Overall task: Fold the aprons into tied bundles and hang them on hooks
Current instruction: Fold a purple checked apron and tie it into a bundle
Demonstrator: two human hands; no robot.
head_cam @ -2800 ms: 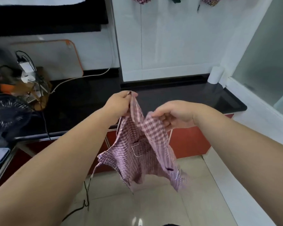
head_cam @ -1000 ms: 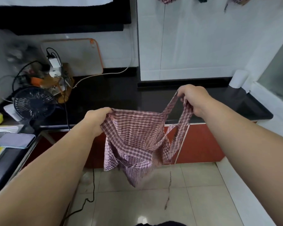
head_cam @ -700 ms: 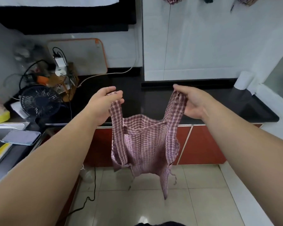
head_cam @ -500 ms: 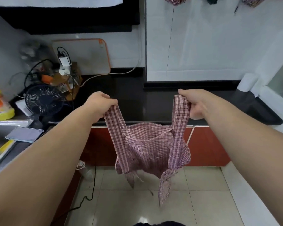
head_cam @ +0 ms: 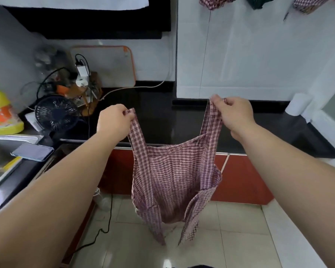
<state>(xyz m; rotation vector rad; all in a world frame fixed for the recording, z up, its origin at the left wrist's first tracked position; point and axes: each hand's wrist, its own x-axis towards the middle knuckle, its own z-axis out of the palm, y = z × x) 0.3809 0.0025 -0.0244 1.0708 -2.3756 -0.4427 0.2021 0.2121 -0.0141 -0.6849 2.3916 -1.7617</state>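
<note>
Apron [head_cam: 174,176] hangs by its straps, left hand [head_cam: 114,122] and right hand [head_cam: 234,115] each pinching one; yellow tub [head_cam: 0,117] label unreadable.

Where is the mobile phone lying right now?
In the head view, the phone lies at the left on the rim of the steel sink, in front of the small black fan.

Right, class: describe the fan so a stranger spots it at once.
Follow the black countertop to its left end. The fan stands there, right of the yellow tub: the only round black grille among the clutter.
</note>
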